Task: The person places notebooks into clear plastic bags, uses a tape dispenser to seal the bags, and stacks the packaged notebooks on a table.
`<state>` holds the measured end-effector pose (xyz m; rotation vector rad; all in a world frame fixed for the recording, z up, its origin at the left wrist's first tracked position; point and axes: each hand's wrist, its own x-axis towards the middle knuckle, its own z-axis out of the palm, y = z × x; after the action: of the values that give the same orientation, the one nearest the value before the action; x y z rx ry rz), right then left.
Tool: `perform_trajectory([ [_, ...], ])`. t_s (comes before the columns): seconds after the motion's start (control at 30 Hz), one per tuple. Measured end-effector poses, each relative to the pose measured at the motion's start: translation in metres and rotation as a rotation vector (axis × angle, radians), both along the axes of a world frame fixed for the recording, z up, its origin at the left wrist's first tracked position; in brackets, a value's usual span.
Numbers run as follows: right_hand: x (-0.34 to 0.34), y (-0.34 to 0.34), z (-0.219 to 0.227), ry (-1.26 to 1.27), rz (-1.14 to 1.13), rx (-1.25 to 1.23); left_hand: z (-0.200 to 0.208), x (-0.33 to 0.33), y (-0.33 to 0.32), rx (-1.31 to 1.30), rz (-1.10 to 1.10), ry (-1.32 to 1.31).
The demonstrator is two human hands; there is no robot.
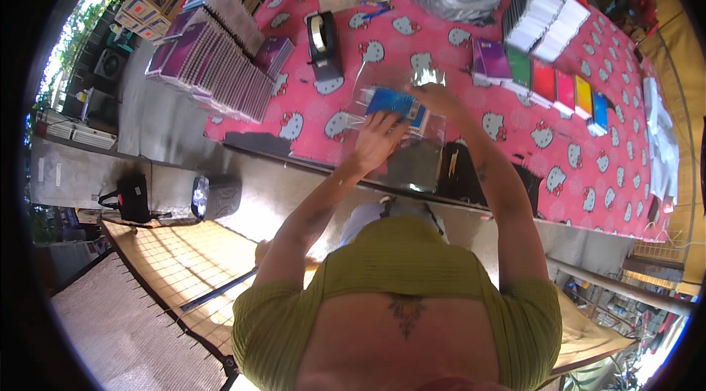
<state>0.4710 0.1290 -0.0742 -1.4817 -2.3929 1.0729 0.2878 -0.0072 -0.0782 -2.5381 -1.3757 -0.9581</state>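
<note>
**Blue booklet pinned under left grip, clear film at right grip**

Left grip (379,142): uncurled, fingers laid over the near part of the blue booklet (388,101), not clenched. Right grip (434,99): curled at the booklet's right side; cannot tell whether pinching the clear film (408,163) or merely resting there. Booklet: beneath the left fingertips, just left of the right grip, with film spread around; cannot tell whether inside or on top.

Judged best: press lightly with the left, square the booklet to the film, draw the film taut with the right, then smooth outward. Likely slick; watch for skewing, creases, trapped air.

Beyond the left grip, up and left: black tape dispenser (326,67); farther left, stacked purple notebooks (213,60). Right of the right grip: row of coloured booklets (543,82), well apart on the pink tabletop (404,45).
</note>
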Motion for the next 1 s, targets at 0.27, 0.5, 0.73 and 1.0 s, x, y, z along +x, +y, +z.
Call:
perform_trajectory([
  [0.27, 0.063, -0.020, 0.033, 0.442, -0.189, -0.522, -0.005, -0.020, 0.016, -0.472, 0.174, -0.627],
  [0.5, 0.034, -0.075, 0.105, 0.358, 0.269, 0.824, -0.015, -0.158, 0.107, -0.052, 0.840, -0.514],
  [0.73, 0.013, -0.097, 0.107, 0.402, 0.094, 0.825, -0.040, -0.154, 0.131, -0.292, 0.400, -1.433],
  [1.0, -0.026, -0.102, 0.104, 0.100, 0.074, 0.882, 0.017, -0.153, 0.074, -0.342, 0.588, -0.412],
])
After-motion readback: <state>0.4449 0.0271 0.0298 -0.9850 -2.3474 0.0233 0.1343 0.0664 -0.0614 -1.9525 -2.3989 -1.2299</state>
